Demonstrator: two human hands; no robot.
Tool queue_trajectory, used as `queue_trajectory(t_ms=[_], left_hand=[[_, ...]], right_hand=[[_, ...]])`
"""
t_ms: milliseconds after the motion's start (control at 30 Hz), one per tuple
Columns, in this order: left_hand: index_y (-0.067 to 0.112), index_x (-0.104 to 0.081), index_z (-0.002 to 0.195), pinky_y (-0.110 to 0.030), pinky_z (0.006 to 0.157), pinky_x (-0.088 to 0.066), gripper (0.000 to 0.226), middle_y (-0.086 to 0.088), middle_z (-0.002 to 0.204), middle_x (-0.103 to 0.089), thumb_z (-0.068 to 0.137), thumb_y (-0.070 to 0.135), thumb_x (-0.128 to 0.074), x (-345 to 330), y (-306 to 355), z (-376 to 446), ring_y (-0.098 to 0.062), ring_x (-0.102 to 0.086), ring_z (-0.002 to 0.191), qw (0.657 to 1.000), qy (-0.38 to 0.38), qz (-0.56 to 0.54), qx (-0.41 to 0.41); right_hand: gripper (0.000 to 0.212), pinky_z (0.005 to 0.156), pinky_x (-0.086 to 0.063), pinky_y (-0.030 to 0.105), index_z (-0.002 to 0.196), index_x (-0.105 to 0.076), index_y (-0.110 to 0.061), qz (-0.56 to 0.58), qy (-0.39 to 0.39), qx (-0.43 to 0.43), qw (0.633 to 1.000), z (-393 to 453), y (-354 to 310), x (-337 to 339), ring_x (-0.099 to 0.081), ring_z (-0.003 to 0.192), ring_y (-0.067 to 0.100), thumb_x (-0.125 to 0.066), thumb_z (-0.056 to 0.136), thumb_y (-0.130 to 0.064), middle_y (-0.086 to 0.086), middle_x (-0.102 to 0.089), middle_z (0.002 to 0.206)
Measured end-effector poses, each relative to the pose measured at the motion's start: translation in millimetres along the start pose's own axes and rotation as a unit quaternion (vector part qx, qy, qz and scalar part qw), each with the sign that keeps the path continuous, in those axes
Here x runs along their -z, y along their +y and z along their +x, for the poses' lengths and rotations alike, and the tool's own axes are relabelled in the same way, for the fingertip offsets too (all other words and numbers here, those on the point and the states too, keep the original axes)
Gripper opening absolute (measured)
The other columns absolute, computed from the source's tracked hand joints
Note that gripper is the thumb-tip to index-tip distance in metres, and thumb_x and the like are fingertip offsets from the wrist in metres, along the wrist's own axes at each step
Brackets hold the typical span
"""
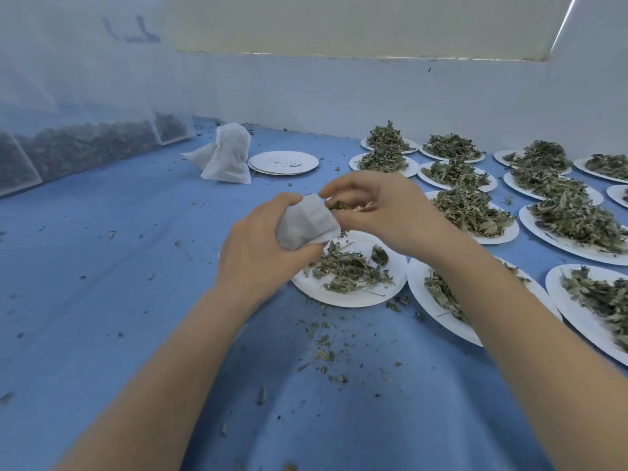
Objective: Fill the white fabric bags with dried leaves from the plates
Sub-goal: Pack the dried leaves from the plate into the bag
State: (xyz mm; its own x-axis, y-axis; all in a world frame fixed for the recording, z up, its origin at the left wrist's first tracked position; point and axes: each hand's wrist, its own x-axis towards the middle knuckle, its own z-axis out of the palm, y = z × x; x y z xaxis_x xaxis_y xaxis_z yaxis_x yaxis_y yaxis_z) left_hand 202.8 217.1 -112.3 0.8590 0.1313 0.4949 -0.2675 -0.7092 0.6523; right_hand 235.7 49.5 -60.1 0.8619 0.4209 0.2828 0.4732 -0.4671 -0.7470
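The mouth of the white fabric bag (307, 220) is hidden behind the fingers, and whether the bag is nearly full cannot be told; only a tuft of dried leaves (337, 205) shows at its opening. The left hand (258, 248) grips the bag, fingers and thumb curled round its soft, creased cloth, holding it just above the near plate (350, 297). The right hand (377, 209) has its fingers bent at the bag's mouth, pinching those leaves. The near plate, thin, round and white, holds a thinned scatter of crumpled grey-green leaves (350, 266). To the right, more plates (509, 234) carry heaped leaves, several cut off by the frame edge, and one is partly covered by the right forearm. Farther back, 2 filled bags (226, 154) stand slumped together beside a stack of bare plates (283, 163) with a few crumbs. At the left, clear bins (85, 147) behind hazy mesh hold dark leaf matter, too blurred to make out. Leaf fragments (323, 348) litter the blue cloth (102, 283) over the table
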Motion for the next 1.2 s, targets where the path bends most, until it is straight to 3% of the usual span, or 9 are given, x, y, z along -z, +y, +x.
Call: queue_trajectory(t_ms=[133, 267, 367, 500, 600, 767, 967, 1067, 1200], left_hand=[[0.045, -0.054, 0.109, -0.039, 0.078, -0.050, 0.048, 0.011, 0.096, -0.064, 0.064, 0.049, -0.070, 1, 1, -1, -0.010, -0.058, 0.089, 1.000, 0.020, -0.017, -0.017], [0.044, -0.055, 0.112, -0.039, 0.079, -0.050, 0.049, 0.006, 0.096, -0.064, 0.067, 0.044, -0.074, 1, 0, -1, -0.012, -0.058, 0.089, 0.999, 0.021, -0.014, -0.026], [0.044, -0.054, 0.115, -0.040, 0.080, -0.049, 0.052, 0.007, 0.097, -0.063, 0.068, 0.044, -0.075, 2, -1, 0, -0.013, -0.057, 0.091, 1.000, 0.004, 0.001, -0.017], [0.049, -0.053, 0.110, -0.038, 0.079, -0.049, 0.048, 0.009, 0.093, -0.063, 0.067, 0.047, -0.074, 2, -5, 2, -0.011, -0.057, 0.089, 1.000, -0.012, 0.007, -0.006], [0.048, -0.054, 0.105, -0.027, 0.076, -0.048, 0.044, 0.012, 0.091, -0.063, 0.066, 0.052, -0.074, 1, -8, 4, -0.004, -0.055, 0.086, 1.000, -0.010, -0.004, -0.001], [0.055, -0.050, 0.098, -0.004, 0.067, -0.037, 0.044, 0.024, 0.088, -0.060, 0.059, 0.062, -0.070, 3, -11, 5, 0.015, -0.048, 0.090, 0.999, 0.004, -0.036, 0.027], [0.051, -0.052, 0.108, -0.021, 0.077, -0.044, 0.054, 0.017, 0.098, -0.061, 0.060, 0.058, -0.075, 6, -8, 2, -0.001, -0.053, 0.092, 0.999, -0.038, -0.006, -0.009], [0.043, -0.055, 0.108, -0.038, 0.079, -0.049, 0.054, 0.012, 0.094, -0.063, 0.059, 0.058, -0.072, 3, -2, -1, -0.008, -0.057, 0.090, 0.998, -0.041, -0.012, -0.036], [0.032, -0.056, 0.116, -0.042, 0.080, -0.050, 0.064, 0.009, 0.098, -0.064, 0.059, 0.057, -0.071, 1, 1, -2, -0.013, -0.060, 0.093, 0.997, -0.050, -0.038, -0.040]], right_hand=[[0.026, 0.083, -0.053, 0.027, 0.108, -0.068, -0.027, -0.001, 0.007, -0.037, 0.999, 3, 3, -6, -0.066, 0.086, 0.007, -0.069, 0.083, -0.032, -0.009, -0.070, 0.094], [0.022, 0.076, -0.058, 0.033, 0.107, -0.068, -0.019, 0.106, -0.023, -0.074, 0.991, 2, 2, -9, -0.071, 0.076, 0.022, -0.067, 0.085, -0.021, 0.007, -0.067, 0.103], [0.013, 0.072, -0.054, 0.019, 0.094, -0.072, -0.020, 0.002, 0.041, -0.024, 0.999, 2, 1, -8, -0.068, 0.062, 0.008, -0.071, 0.082, -0.021, -0.007, -0.070, 0.076], [0.018, 0.073, -0.044, 0.013, 0.095, -0.074, -0.021, -0.132, 0.062, 0.053, 0.988, 4, -3, -3, -0.057, 0.066, 0.001, -0.075, 0.077, -0.024, -0.014, -0.064, 0.076], [0.018, 0.067, -0.035, 0.005, 0.096, -0.074, -0.022, -0.163, 0.044, 0.072, 0.983, 4, -5, 1, -0.051, 0.065, -0.007, -0.074, 0.077, -0.022, -0.023, -0.054, 0.073], [0.022, 0.081, -0.041, 0.017, 0.102, -0.073, -0.019, -0.176, 0.073, 0.057, 0.980, 5, -2, 7, -0.055, 0.082, 0.009, -0.071, 0.081, -0.025, -0.006, -0.065, 0.093], [0.017, 0.071, -0.038, 0.010, 0.094, -0.074, -0.021, -0.173, 0.012, 0.113, 0.978, 2, -6, 3, -0.051, 0.068, 0.000, -0.074, 0.078, -0.015, -0.008, -0.065, 0.085], [0.020, 0.079, -0.045, 0.022, 0.095, -0.075, -0.017, -0.161, -0.017, 0.129, 0.978, 0, -9, -3, -0.056, 0.075, 0.008, -0.070, 0.079, -0.006, -0.008, -0.065, 0.086], [0.026, 0.089, -0.049, 0.032, 0.101, -0.073, -0.025, -0.065, -0.063, 0.079, 0.993, -3, -12, -5, -0.065, 0.088, 0.009, -0.067, 0.083, -0.006, -0.011, -0.069, 0.093]])
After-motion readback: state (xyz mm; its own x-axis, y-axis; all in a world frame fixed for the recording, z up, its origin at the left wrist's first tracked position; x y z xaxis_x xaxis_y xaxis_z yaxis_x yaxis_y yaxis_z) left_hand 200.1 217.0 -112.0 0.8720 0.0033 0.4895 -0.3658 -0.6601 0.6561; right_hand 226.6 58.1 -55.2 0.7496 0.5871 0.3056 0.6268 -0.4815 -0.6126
